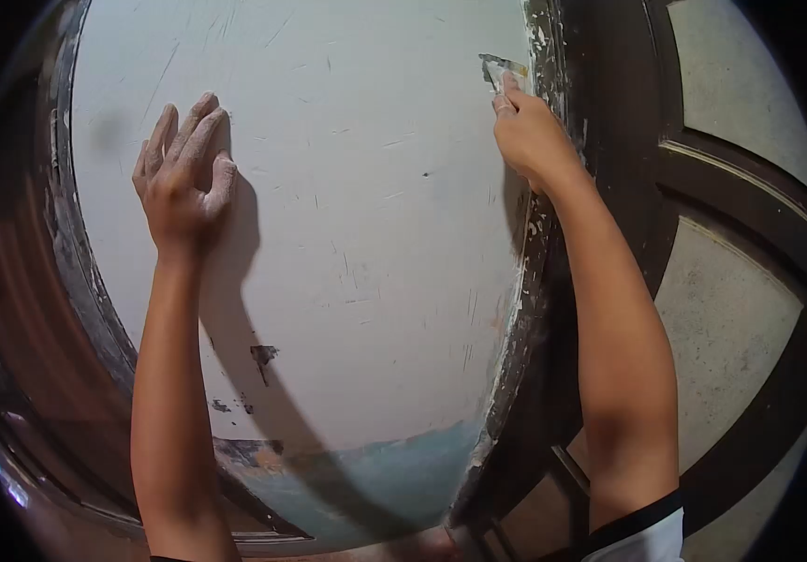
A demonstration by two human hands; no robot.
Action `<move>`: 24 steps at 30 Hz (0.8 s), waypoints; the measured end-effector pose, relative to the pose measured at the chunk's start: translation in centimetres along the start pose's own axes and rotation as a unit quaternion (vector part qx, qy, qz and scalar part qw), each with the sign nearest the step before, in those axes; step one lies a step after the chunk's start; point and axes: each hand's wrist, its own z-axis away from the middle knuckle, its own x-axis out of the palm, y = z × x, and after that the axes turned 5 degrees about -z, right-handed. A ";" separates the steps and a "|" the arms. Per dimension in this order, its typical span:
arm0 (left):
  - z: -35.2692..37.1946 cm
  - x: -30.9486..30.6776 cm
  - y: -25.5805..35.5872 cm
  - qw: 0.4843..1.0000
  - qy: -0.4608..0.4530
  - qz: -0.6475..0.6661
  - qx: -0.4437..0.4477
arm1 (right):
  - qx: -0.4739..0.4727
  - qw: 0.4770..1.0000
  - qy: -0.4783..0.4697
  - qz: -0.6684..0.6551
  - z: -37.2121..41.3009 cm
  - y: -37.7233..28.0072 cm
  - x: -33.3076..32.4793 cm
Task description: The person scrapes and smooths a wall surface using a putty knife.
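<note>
My right hand [530, 136] is wrapped round a scraper [502, 67], a putty knife with a flat, smeared blade. Its blade lies at the upper right of the white wall panel [375, 244], close to the chipped dark edge strip [539, 201]. On the left, my left hand [183, 173] is raised against the same panel, fingers stretched out and dusted with white powder. Nothing is in it. Scratches and small gouges mark the panel, and dark bare patches [263, 356] show low on its left side.
A dark wooden door frame with pale panels [726, 323] stands to the right. Brown glossy woodwork [24, 309] runs along the left. Below the white surface is a bluish-green painted band [375, 482], and paint flakes cling to the right edge strip.
</note>
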 end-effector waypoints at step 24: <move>-0.6 -0.6 0.5 1.000 -0.003 -0.003 -0.010 | 0.026 0.998 -0.010 -0.063 0.1 -0.3 -1.2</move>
